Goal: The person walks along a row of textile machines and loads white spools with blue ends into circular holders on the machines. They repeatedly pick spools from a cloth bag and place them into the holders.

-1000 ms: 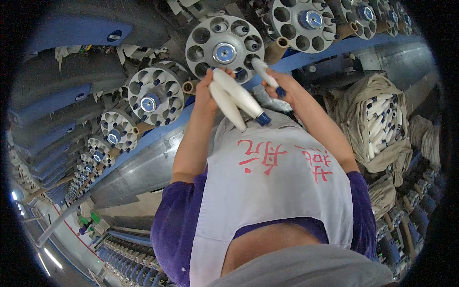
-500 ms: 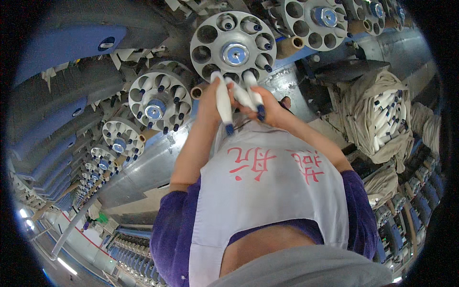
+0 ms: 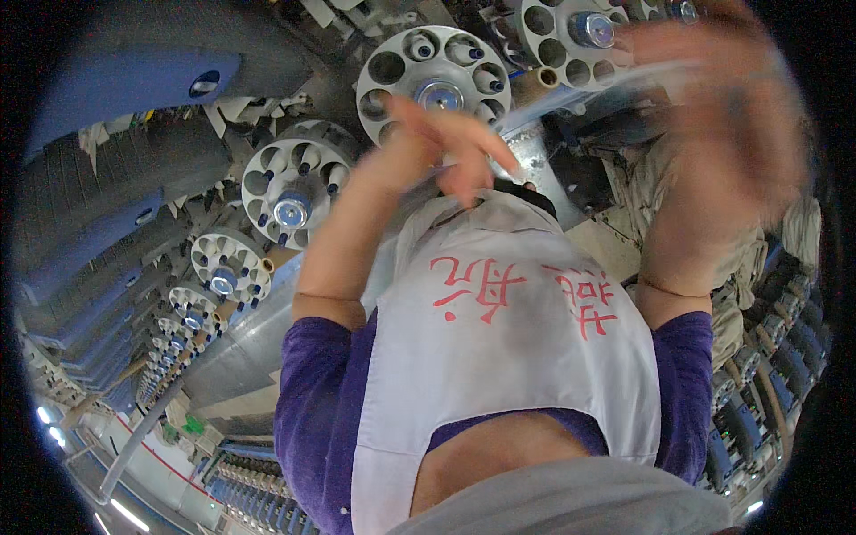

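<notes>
Head view. Landmark: the central disc (image 3: pixel 441 67), a grey, round, multi-holed holder with a shiny blue-centred hub (image 3: pixel 437 92).

White bobbins (image 3: pixel 423 50) with dark blue tips: seated in holes along the upper and right side of the central disc, tips outward.

Left hand (image 3: pixel 437 147): in front of the central disc's lower part, overlapping it and the hub's lower edge. Fingers extended and spread, loosely unfolded; outline blurred. Contact with the disc: cannot tell.

Right hand (image 3: pixel 727 98): well to the right of the central disc, large in view, heavily blurred. Whether it grips anything: cannot tell.

Surroundings: a second disc (image 3: pixel 564 31) to the right of the central disc, a brown tube (image 3: pixel 541 82) between the two. A third disc (image 3: pixel 290 187) lies lower left of the central disc, also loaded. Beige cloth (image 3: pixel 727 330) to its lower right, partly behind the right forearm.
</notes>
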`<state>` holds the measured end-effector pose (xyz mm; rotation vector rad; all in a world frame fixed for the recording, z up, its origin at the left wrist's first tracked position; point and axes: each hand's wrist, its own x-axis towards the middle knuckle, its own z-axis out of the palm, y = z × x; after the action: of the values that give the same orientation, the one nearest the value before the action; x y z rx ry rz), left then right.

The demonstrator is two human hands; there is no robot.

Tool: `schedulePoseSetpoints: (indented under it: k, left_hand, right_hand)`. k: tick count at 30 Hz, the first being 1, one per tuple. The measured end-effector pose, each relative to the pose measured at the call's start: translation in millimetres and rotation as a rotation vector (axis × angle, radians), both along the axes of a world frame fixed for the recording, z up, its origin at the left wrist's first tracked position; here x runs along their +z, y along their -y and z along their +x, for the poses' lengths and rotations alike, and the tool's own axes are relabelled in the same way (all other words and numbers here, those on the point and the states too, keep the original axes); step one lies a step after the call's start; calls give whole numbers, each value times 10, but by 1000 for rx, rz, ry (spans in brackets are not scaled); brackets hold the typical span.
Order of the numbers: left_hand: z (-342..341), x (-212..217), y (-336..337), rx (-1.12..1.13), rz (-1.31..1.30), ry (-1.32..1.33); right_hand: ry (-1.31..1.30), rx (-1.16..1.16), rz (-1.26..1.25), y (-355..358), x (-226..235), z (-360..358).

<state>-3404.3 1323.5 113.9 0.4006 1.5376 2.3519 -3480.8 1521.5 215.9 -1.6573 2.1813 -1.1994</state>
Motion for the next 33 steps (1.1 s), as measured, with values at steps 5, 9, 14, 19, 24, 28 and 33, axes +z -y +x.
schedulePoseSetpoints:
  k: [5, 9, 14, 19, 24, 28, 33]
  left_hand:
    - [127, 92, 730, 902, -528, 63]
    - [648, -329, 293, 979, -605, 129]
    - [521, -763, -417, 755, -275, 740]
    - [-5, -552, -406, 207, -730, 493]
    - [-515, 419, 569, 537, -1250, 455]
    - [-1244, 628, 214, 680, -2105, 334]
    - [-1504, 155, -2037, 570, -1771, 281]
  right_hand:
    - [-252, -74, 110, 450, -499, -257]
    - [-235, -219, 343, 720, -1425, -172]
    - [-199, -541, -234, 27, -1354, -633]
    - [-264, -675, -170, -1177, -1097, -600]
    - [-45, -938, 70, -2893, -1701, -244]
    - [166, -1297, 127, -4618, -2262, -84]
    - [215, -1098, 943, -5894, -2544, 86]
